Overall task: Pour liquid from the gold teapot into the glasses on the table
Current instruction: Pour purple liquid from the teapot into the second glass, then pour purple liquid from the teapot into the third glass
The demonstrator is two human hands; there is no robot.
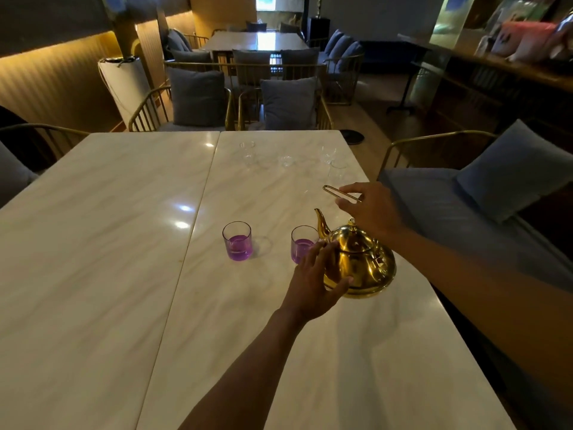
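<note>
The gold teapot (pixel 362 262) stands on the marble table (pixel 108 243), spout pointing away to the left. My right hand (pixel 369 212) grips its thin wire handle above the lid. My left hand (pixel 313 280) lies flat against the pot's left side, fingers straight. Two short glasses hold purple liquid: one glass (pixel 237 245) stands left of the pot, the other glass (pixel 301 245) sits right by the spout, partly behind my left fingers. Several empty clear glasses (pixel 285 161) stand at the far side of the table.
The table has a seam down its middle. Gold-framed chairs with grey cushions (pixel 198 97) line the far edge, and a cushioned bench (pixel 483 193) runs along the right. More tables and chairs stand behind.
</note>
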